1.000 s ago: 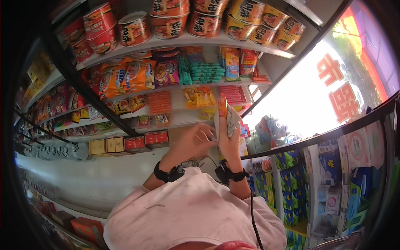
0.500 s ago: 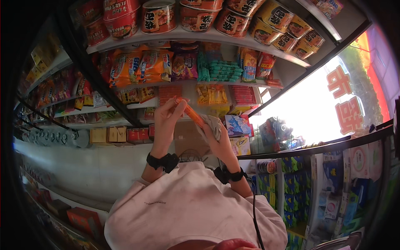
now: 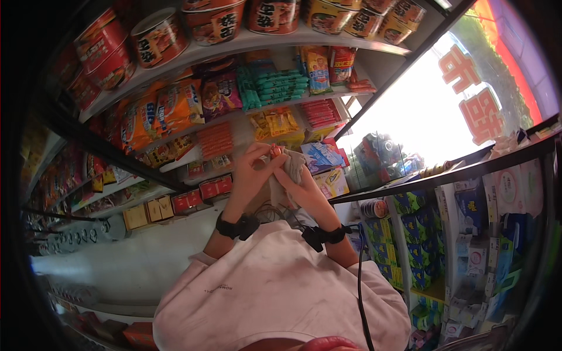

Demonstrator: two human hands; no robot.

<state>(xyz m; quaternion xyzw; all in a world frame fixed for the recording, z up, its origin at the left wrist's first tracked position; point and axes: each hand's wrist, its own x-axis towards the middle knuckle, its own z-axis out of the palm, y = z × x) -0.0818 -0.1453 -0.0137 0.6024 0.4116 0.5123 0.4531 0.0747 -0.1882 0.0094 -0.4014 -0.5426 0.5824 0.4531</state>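
Both hands are raised close together in front of my chest, below the snack shelves. Pinched by the fingertips of my left hand (image 3: 253,169) is the end of an orange-red wrapped sausage stick (image 3: 276,151), mostly hidden by fingers. My right hand (image 3: 300,186) closes around a crumpled grey cloth (image 3: 293,165), its thumb and fingers also against the stick. Just beyond my hands, a row of similar orange-red sticks (image 3: 215,140) lies on the lower shelf.
Instant noodle tubs (image 3: 269,16) stand on the top shelf. Below are orange snack bags (image 3: 180,102), green packets (image 3: 281,83) and yellow packets (image 3: 275,123). Small boxes (image 3: 324,157) sit beyond my right hand. Right of me, a dark-edged counter (image 3: 410,178) runs below the bright window. A cable (image 3: 359,281) hangs along my right side.
The stick has tilted from lying slantwise between my hands to nearly end-on. My hands have drawn together. The view has turned, shifting the shelves leftward.
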